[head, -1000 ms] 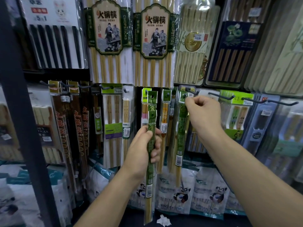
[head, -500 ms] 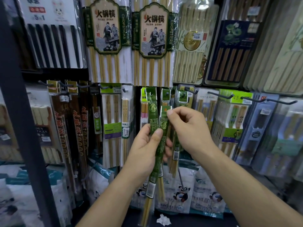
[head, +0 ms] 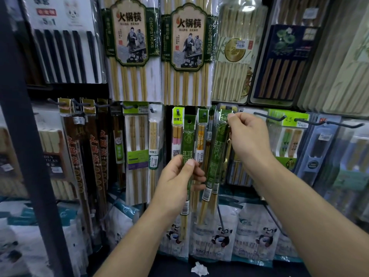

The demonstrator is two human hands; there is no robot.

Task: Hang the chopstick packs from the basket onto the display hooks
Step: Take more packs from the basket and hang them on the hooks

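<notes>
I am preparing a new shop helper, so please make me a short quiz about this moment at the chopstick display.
1. True or false: the left hand holds nothing.
2. Where does the right hand pinch the tilted green pack? A) top end B) middle C) bottom end
3. Fill in: the big packs in the top row bear the English word ____.
Key: 1 false, its grip is round an upright green pack; 2 A; 3 CHOPSTICKS.

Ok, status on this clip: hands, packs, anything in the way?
Left hand grips one green pack upright, mid-length. Right hand pinches second green pack by its top, up at hook row. Hung packs crowd beside it; target hook hidden.
</notes>
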